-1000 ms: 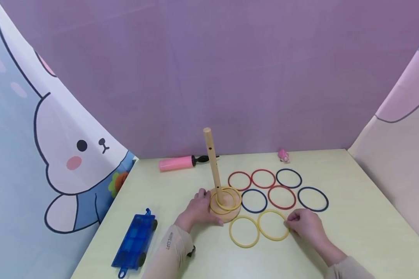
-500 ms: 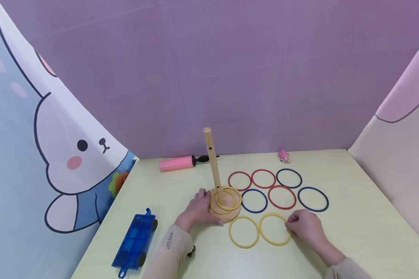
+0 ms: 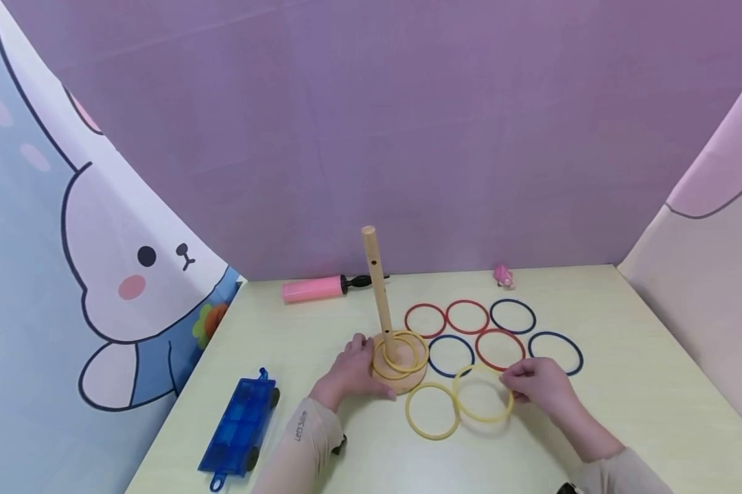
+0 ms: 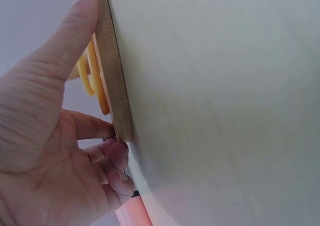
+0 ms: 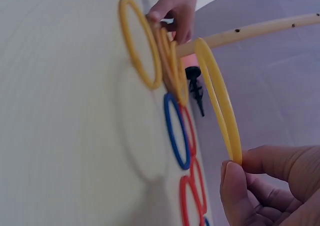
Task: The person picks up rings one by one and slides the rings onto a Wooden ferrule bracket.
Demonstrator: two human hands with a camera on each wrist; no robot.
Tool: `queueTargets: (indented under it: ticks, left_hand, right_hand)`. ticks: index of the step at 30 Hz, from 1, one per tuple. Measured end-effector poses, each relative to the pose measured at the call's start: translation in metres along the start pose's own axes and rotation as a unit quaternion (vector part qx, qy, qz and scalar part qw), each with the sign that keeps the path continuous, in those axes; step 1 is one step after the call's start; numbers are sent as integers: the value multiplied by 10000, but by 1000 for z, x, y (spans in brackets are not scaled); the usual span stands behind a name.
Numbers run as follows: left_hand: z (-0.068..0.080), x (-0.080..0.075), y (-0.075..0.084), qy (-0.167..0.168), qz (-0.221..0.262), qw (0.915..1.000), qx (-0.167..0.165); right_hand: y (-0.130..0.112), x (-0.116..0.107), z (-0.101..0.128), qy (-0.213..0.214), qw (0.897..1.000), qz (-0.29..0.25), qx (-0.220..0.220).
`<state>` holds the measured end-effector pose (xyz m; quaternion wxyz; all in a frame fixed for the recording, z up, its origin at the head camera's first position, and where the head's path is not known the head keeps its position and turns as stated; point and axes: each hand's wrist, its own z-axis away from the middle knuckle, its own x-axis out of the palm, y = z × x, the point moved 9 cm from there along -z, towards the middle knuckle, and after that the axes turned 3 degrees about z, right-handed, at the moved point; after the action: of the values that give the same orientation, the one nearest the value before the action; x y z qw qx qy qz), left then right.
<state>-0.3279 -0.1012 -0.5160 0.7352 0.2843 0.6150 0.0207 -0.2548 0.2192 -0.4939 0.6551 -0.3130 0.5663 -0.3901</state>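
Note:
A wooden peg stands on a round wooden base with two yellow rings round it. My left hand grips the base's left edge, thumb and fingers on its rim. My right hand pinches a yellow ring and holds it just above the table. A second yellow ring lies flat in front of the base. Red and blue rings lie in rows behind.
A pink pump lies at the back of the pale table. A small pink toy sits at the back right. A blue toy car lies at the front left. Printed curtains wall in the table.
My right hand has pinched the yellow ring and lifted it off the table, moving it slightly up and left. My left hand has stayed on the base.

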Motion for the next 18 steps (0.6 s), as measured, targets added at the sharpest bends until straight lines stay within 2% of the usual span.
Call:
queueTargets:
  ticks: [6,11,18]
  left_hand:
    - [0,0,0,-1,-1,10000,0]
    - [0,1,-1,-4,-5,10000,-14]
    - [0,0,-1,-9,-108,9999,-13]
  right_hand:
    - [-26,12,1,-334,9982,-473,-130]
    - [-58,23,4,-608,9930,-854,-551]
    - [-97,30,3,-700,9901,-982,-725]
